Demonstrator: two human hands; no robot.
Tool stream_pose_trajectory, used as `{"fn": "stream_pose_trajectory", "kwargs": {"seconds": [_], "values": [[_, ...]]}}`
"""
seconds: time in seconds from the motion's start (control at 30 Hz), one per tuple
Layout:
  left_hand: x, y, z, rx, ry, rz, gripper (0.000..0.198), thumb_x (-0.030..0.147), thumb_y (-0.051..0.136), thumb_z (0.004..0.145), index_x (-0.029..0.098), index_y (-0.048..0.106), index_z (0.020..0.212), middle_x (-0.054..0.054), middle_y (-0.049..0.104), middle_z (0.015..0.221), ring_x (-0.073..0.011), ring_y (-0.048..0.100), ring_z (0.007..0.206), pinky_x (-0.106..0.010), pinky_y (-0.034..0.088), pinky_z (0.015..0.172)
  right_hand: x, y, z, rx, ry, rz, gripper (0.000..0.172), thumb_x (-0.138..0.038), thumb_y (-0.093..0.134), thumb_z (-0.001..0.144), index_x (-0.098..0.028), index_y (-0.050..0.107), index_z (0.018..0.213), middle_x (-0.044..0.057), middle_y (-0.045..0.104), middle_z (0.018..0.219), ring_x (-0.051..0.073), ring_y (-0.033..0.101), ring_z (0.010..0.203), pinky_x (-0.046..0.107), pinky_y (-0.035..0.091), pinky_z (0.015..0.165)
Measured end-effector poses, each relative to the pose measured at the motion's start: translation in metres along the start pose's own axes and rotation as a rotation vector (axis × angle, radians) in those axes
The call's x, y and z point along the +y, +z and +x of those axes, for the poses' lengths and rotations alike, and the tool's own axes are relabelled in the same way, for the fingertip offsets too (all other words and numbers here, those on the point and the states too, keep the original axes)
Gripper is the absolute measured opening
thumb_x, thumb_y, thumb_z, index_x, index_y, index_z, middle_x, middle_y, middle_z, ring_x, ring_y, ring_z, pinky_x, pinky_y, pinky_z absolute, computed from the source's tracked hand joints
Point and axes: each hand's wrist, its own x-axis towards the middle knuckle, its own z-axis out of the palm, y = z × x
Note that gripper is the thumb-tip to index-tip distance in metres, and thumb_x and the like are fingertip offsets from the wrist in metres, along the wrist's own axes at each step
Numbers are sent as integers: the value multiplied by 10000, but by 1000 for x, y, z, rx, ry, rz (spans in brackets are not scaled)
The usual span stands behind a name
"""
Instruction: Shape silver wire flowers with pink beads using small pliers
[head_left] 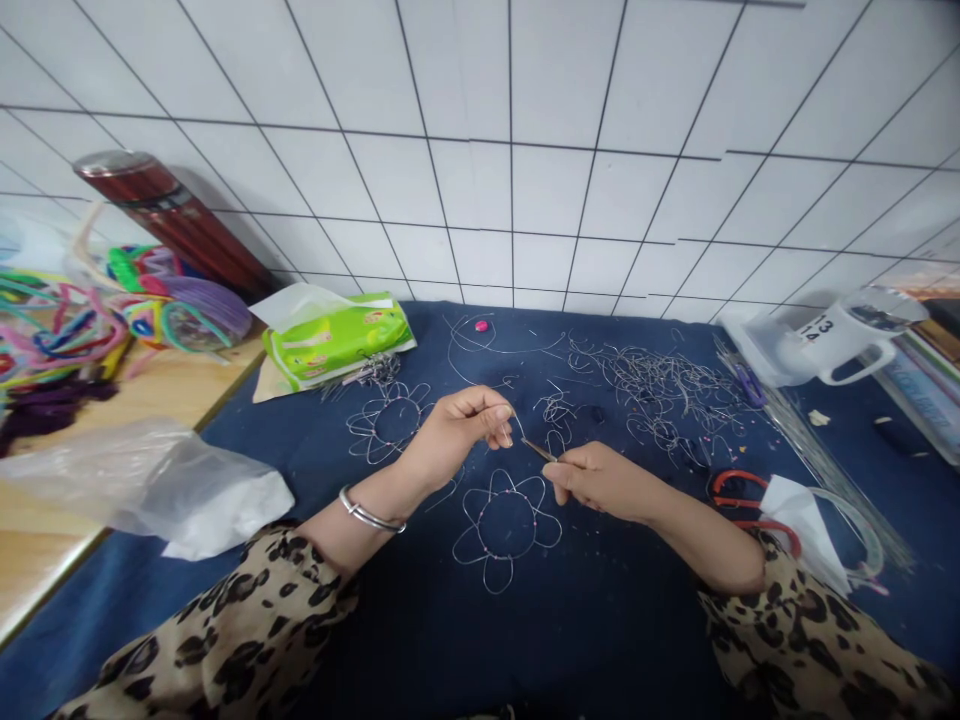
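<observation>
Wire [529, 440], thin and light, is hanging between our hands just above the blue surface [375, 600]. Our left hand [465, 425] and right hand [600, 480] are both pinching the wire near its ends; it seems springy and easily kinked.

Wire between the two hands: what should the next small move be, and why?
Probably lower the wire onto the top petal of the flower frame. The left hand and right hand each pinch an end, and the frame lies on the blue cloth directly beneath them.
</observation>
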Motion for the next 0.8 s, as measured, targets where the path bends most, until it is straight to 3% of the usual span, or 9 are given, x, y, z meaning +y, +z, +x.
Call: {"fn": "stream_pose_trajectory", "kwargs": {"seconds": [0.17, 0.57, 0.67, 0.8], "values": [[-1, 2, 0, 8, -10, -27, 120, 273, 612, 819, 156, 598, 795, 3, 616, 646, -93, 597, 566, -216, 463, 529, -1, 1, 1, -16, 8, 48, 448, -514, 444, 858, -149, 591, 644, -61, 378, 434, 58, 350, 407, 209, 274, 455], [-4, 4, -3, 22, 148, 95, 115, 256, 591, 838, 145, 616, 821, -7, 621, 650, -102, 595, 599, -235, 472, 575, 11, 6, 6, -134, 70, 340, 456, -560, 465, 829, -153, 564, 650, -79, 373, 391, 57, 308, 359, 195, 277, 390], [-4, 6, -5, -28, 138, 125, 128, 266, 584, 842, 144, 618, 827, -8, 621, 652, -106, 596, 598, -243, 479, 583, 10, 8, 6, -135, 62, 294, 466, -572, 458, 829, -152, 569, 661, -77, 370, 405, 58, 312, 367, 199, 282, 404], [-3, 6, -5, 27, 135, 125, 138, 284, 591, 836, 151, 614, 806, -7, 618, 650, -103, 591, 589, -236, 475, 566, 5, 7, 3, -33, 11, 68, 478, -568, 407, 855, -154, 585, 695, -53, 416, 491, 66, 370, 429, 209, 304, 464]]}}
